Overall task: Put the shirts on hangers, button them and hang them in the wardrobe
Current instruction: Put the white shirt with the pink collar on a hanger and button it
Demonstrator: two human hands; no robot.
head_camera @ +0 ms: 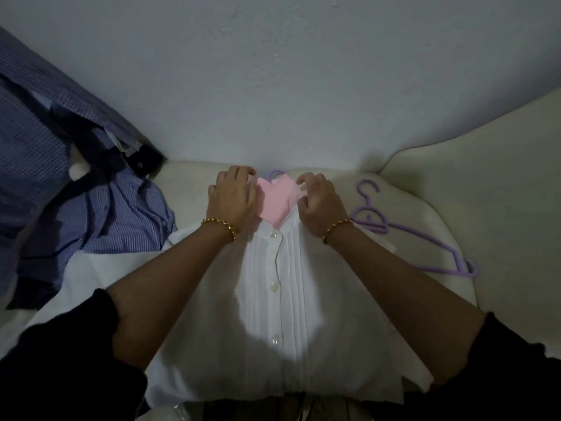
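Left hand [233, 197], right hand [318, 205] at one white shirt [273, 299]; two purple hangers [277, 173] [425, 246].

White pleated shirt [282, 314] with pink lining [277, 202], blue striped shirts [100, 205] at nine o'clock, lilac hanger [425, 241] at three, gold bracelets [220, 224], cream sofa [455, 192]

A dim room: a plain pale wall [273, 71] rises behind a cream upholstered sofa [455, 183].

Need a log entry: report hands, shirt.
Left hand, right hand grip white shirt collar. Shirt buttoned, flat on sofa, hanger hook showing at neck. Spare hanger lies clear.
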